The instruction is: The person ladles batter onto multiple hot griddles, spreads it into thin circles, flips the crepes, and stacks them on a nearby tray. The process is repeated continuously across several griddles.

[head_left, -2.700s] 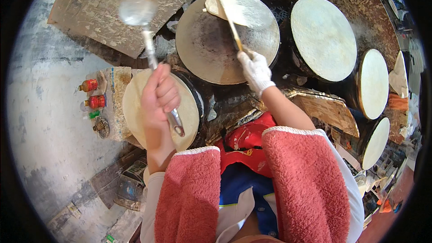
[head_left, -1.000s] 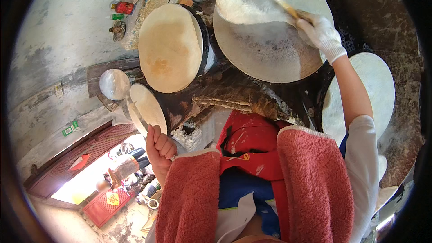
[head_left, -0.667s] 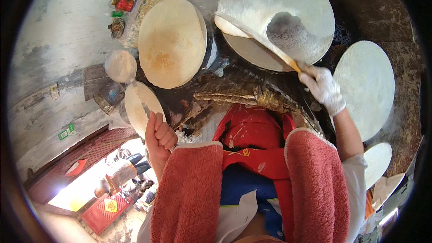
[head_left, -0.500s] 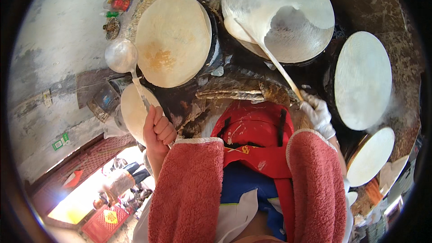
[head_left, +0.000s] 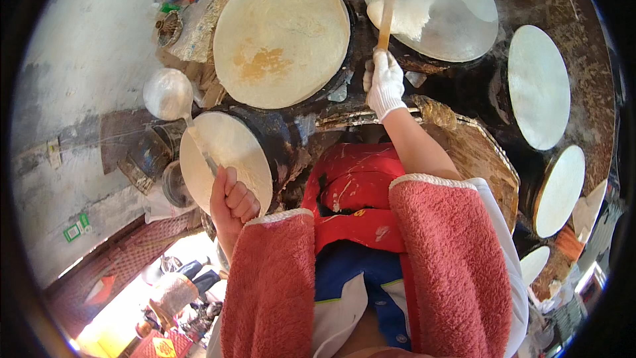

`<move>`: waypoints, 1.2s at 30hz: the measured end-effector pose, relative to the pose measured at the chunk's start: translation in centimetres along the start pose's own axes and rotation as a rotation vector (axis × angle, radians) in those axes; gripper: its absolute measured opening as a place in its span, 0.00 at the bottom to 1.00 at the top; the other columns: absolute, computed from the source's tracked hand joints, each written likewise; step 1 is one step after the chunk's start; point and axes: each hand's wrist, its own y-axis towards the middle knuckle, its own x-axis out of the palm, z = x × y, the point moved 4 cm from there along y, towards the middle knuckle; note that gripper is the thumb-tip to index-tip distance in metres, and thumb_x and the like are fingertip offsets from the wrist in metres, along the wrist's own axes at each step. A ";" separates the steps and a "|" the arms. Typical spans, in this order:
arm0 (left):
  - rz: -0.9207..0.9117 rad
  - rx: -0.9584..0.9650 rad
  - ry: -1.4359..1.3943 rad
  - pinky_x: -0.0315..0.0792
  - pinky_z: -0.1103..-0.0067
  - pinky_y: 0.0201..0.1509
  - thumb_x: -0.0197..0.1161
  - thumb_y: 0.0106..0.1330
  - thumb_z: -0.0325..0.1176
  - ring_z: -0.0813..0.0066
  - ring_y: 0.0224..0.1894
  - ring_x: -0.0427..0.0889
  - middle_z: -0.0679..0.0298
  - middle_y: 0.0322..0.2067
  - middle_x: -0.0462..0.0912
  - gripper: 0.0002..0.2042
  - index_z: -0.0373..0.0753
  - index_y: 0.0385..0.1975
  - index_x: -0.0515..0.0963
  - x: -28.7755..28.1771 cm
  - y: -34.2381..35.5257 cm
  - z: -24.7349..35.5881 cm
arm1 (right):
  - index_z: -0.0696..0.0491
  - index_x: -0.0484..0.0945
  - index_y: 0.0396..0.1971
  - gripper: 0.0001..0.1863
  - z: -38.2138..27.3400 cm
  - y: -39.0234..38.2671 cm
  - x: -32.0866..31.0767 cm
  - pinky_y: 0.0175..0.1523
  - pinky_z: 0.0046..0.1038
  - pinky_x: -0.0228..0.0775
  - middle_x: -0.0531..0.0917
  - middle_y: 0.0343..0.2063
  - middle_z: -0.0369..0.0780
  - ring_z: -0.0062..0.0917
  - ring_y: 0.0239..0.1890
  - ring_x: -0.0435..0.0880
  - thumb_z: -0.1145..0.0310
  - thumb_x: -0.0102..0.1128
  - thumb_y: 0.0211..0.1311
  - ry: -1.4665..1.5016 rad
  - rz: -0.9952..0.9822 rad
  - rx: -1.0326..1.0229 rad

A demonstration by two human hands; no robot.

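Plainly, the left hand [head_left: 235, 202] has its grip wrapped around the handle of the ladle [head_left: 168, 94], held out at left, seemingly rigid and bowl-heavy. The gloved right hand [head_left: 385, 86] encloses the near end of the stick [head_left: 389, 6], the best hold; it reaches over the griddle [head_left: 465, 21], looking light and stiff. The batter [head_left: 411, 21] there seems soft.

Clad in a pale-spattered red apron [head_left: 361, 189] over a buttoned blue-and-white shirt [head_left: 354, 262]; draped in white-edged, pinkish-red fleecy cloth [head_left: 450, 258]; gloved in white knit on the right hand [head_left: 385, 85].
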 end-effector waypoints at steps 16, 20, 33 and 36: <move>-0.150 -0.139 -0.115 0.46 0.84 0.14 0.32 0.78 0.46 0.85 0.08 0.47 0.77 0.09 0.49 0.21 0.47 0.20 0.58 -2.2 1.8 2.3 | 0.53 0.74 0.31 0.19 -1.0 -1.2 -3.5 0.14 0.21 0.47 0.67 0.17 0.32 0.15 0.11 0.57 0.50 0.53 0.66 -0.073 0.068 -0.040; -0.022 -0.104 -0.067 0.45 0.83 0.13 0.32 0.78 0.47 0.85 0.08 0.47 0.77 0.09 0.50 0.21 0.47 0.21 0.58 -2.1 2.5 2.2 | 0.52 0.72 0.25 0.20 -4.2 -0.9 -7.2 0.13 0.22 0.46 0.65 0.14 0.32 0.16 0.08 0.56 0.50 0.51 0.65 0.028 0.126 0.053; 0.086 -0.098 0.106 0.41 0.85 0.14 0.43 0.77 0.42 0.89 0.11 0.43 0.80 0.10 0.46 0.18 0.50 0.19 0.56 6.0 4.5 -2.8 | 0.54 0.77 0.27 0.22 -6.5 -3.6 -15.4 0.14 0.23 0.46 0.67 0.12 0.31 0.17 0.09 0.58 0.47 0.54 0.63 -0.307 0.051 0.149; 0.143 -0.086 0.104 0.42 0.86 0.12 0.41 0.77 0.43 0.89 0.09 0.44 0.79 0.09 0.47 0.19 0.50 0.19 0.56 7.5 4.9 -4.5 | 0.53 0.77 0.29 0.23 -9.8 -1.4 -17.0 0.14 0.23 0.44 0.66 0.13 0.31 0.16 0.09 0.56 0.46 0.52 0.66 -0.191 0.009 0.137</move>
